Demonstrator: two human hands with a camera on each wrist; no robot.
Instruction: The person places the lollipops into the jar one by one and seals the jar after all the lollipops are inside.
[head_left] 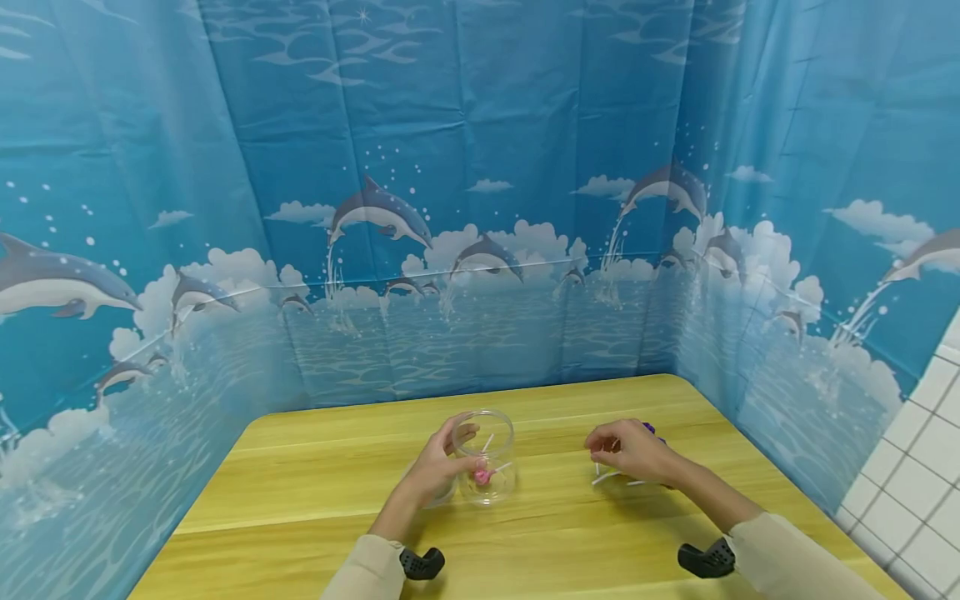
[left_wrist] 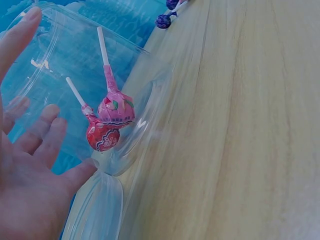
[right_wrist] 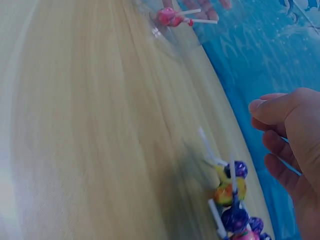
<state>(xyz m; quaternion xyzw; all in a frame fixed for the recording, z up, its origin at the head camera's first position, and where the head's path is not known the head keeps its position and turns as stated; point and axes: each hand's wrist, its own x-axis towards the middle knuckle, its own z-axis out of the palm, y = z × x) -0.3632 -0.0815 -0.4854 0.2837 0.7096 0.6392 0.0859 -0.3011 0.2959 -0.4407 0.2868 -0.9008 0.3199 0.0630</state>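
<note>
My left hand holds a clear plastic jar on the table, its fingers and thumb spread round the wall. Inside the jar lie a pink lollipop and a red lollipop, their white sticks pointing up at a slant. A clear, rounded plastic piece stands against the jar near the left palm. Over at the right, my right hand hovers above a pile of wrapped lollipops, purple, yellow and pink. Its fingers are loosely bent, with nothing visible between them.
The wood-grain table has rounded far corners. A blue dolphin-print curtain hangs right behind it and along both sides. White tiles show at the far right. Bare wood separates the jar from the lollipop pile.
</note>
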